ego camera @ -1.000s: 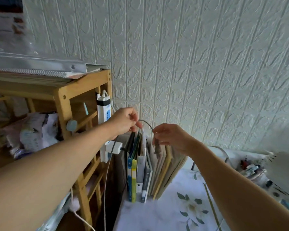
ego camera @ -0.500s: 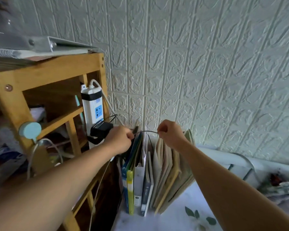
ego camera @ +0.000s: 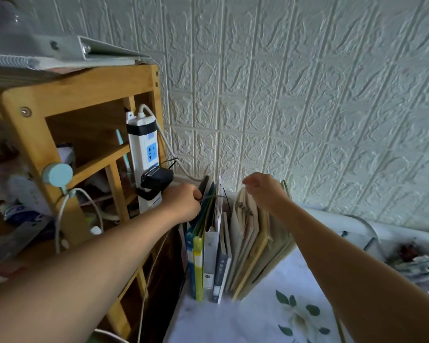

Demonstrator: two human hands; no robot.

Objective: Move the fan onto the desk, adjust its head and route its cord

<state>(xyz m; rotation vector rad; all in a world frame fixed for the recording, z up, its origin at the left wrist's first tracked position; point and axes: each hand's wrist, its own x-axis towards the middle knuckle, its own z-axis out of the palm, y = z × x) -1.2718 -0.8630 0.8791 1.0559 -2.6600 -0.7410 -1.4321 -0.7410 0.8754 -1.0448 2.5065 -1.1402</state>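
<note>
Drifted apart since half a second ago: left hand (ego camera: 183,203) pinching the fan cord (ego camera: 214,197) beside the power strip (ego camera: 146,154), right hand (ego camera: 265,191) loosened, fingers half-open, off it. Best fed behind the upright books (ego camera: 223,248) on the counter (ego camera: 245,318) without snagging. Fan itself out of view.

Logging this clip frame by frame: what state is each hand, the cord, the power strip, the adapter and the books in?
left hand: closed, pinching the cord
right hand: loosely curled above the books; grip unclear
cord: thin, stretched over the book tops
power strip: upright on the shelf post, blue socket free
black adapter: plugged in
books: upright, rightmost leaning
</note>
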